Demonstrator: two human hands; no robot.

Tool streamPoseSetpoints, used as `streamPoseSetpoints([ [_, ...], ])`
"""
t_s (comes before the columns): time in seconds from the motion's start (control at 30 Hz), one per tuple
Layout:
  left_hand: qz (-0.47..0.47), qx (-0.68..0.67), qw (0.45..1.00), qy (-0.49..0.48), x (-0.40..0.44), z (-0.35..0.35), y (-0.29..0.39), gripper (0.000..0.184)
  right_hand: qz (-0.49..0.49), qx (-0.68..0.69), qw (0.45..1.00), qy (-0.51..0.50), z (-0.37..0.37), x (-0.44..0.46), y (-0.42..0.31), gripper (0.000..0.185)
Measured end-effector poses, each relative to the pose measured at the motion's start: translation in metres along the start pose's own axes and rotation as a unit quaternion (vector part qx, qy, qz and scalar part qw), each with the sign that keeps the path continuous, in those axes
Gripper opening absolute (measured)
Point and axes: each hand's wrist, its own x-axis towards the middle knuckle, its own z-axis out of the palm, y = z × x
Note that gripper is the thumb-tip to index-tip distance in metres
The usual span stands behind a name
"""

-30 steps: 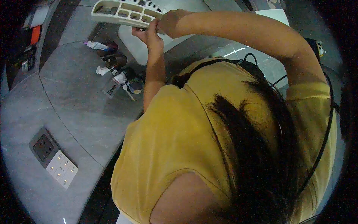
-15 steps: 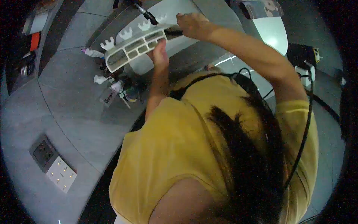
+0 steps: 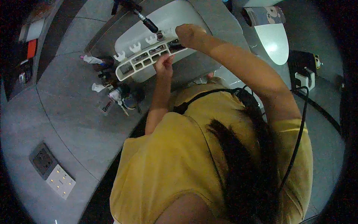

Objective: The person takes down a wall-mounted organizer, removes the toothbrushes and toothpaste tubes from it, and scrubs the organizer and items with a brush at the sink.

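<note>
A white plastic toothbrush rack (image 3: 128,71), with open compartments and a row of hook-like prongs along its far side, is tilted over the sink. My left hand (image 3: 164,64) grips its near edge with closed fingers. Over its right end, my right hand (image 3: 189,36) is curled into a fist. Something dark shows in the rack just below that fist, and whatever the fingers hold is hidden. Behind the rack lies the white sink basin (image 3: 169,15), with a dark faucet (image 3: 149,24) pointing toward the rack.
Several bottles and tubes crowd the counter left of the rack, among them a white tube (image 3: 92,59) and a dark cup (image 3: 134,99). A wall socket (image 3: 43,158) and a white switch plate (image 3: 60,182) are at lower left. A toilet lid (image 3: 273,41) is at upper right.
The rack and my left hand have shifted slightly right and down in view. My right hand stays at the rack's right end. The camera view has shifted a little too.
</note>
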Motion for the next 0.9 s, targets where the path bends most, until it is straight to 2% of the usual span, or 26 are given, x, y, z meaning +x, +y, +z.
streamPoseSetpoints([
  [0.07,0.024,0.011,0.999,-0.044,0.001,0.001,-0.005,0.003,-0.02,-0.047,0.999,-0.007,0.001,-0.002,-0.007,0.013],
  [0.1,0.337,0.309,0.884,-0.1,-0.031,0.044,-0.001,0.006,-0.004,-0.086,0.996,-0.039,0.013,0.003,-0.013,0.015],
  [0.13,0.338,0.309,0.884,-0.098,-0.023,0.039,-0.001,0.006,0.012,-0.123,0.99,-0.073,0.022,0.004,-0.018,0.018],
  [0.17,0.191,0.222,0.956,-0.028,-0.01,0.036,0.001,0.003,0.01,-0.127,0.986,-0.104,0.028,0.006,-0.018,0.018],
  [0.2,0.038,0.126,0.99,0.042,-0.005,0.032,0.001,0.006,0.007,-0.128,0.986,-0.105,0.029,0.006,-0.016,0.018],
  [0.27,0.053,0.099,0.993,0.019,-0.004,0.023,-0.007,0.007,-0.023,-0.047,0.998,-0.027,0.028,0.006,-0.011,0.019],
  [0.33,0.067,0.07,0.995,-0.004,-0.007,0.014,-0.011,0.009,-0.012,-0.056,0.998,-0.032,0.018,0.004,-0.014,0.02],
  [0.4,0.04,-0.082,0.996,-0.02,-0.005,0.004,-0.008,0.007,0.0,-0.078,0.996,-0.038,-0.001,0.008,-0.014,0.022],
  [0.43,0.02,-0.098,0.995,0.008,-0.026,0.043,0.005,0.008,-0.041,-0.1,0.991,-0.08,-0.024,0.002,-0.022,0.013],
  [0.47,0.023,-0.1,0.995,0.008,-0.028,0.048,0.007,0.008,-0.044,-0.103,0.991,-0.079,-0.019,0.003,-0.023,0.013],
  [0.5,0.025,-0.087,0.996,-0.017,-0.028,0.05,0.009,0.008,-0.099,-0.163,0.978,-0.081,-0.009,0.004,-0.021,0.014],
  [0.53,0.026,-0.075,0.997,-0.001,-0.026,0.045,0.006,0.007,-0.153,-0.222,0.959,-0.085,-0.003,0.003,-0.023,0.014],
  [0.6,0.024,-0.066,0.997,0.017,-0.025,0.041,0.0,0.006,-0.121,-0.222,0.959,-0.128,0.03,-0.006,-0.031,0.014],
  [0.63,0.088,-0.04,0.994,-0.045,-0.028,0.044,-0.002,0.014,-0.068,-0.179,0.981,-0.028,0.064,-0.014,-0.031,0.015],
  [0.7,0.181,0.002,0.974,-0.137,-0.034,0.054,0.0,0.031,-0.015,-0.132,0.989,0.072,0.077,-0.017,-0.031,0.016],
  [0.73,0.212,0.015,0.963,-0.166,-0.039,0.064,0.006,0.037,-0.043,-0.157,0.986,0.03,0.06,-0.015,-0.03,0.016],
  [0.8,0.168,0.158,0.969,-0.085,-0.047,0.08,0.02,0.048,-0.098,-0.206,0.972,-0.056,0.024,-0.008,-0.027,0.016],
  [0.83,0.12,0.027,0.992,0.024,-0.042,0.072,0.018,0.043,-0.124,-0.232,0.96,-0.097,0.012,-0.006,-0.025,0.017],
  [0.87,0.121,0.024,0.992,0.023,-0.025,0.056,0.015,0.043,-0.124,-0.235,0.959,-0.097,0.004,-0.008,-0.026,0.017],
  [0.9,0.062,-0.023,0.998,0.0,-0.018,0.062,0.025,0.04,-0.129,-0.238,0.961,-0.056,-0.002,-0.011,-0.027,0.016],
])
